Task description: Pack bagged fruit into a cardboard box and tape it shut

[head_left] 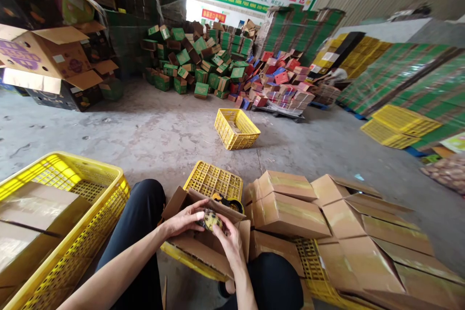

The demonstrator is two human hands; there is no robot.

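Observation:
A mottled round fruit, yellowish with dark patches, is held between my two hands over an open cardboard box. My left hand grips its left side, fingers curled around it. From the right, my right hand closes on it with the thumb and fingers. The box stands between my knees on a yellow crate, flaps spread; its inside is largely hidden by my hands. Just behind it, a black and orange tape dispenser lies against another yellow crate.
A large yellow crate holding taped cartons stands at my left. Closed cartons are stacked at my right. Ahead on the floor sits a yellow basket. Farther back are heaped green boxes and a crouching person.

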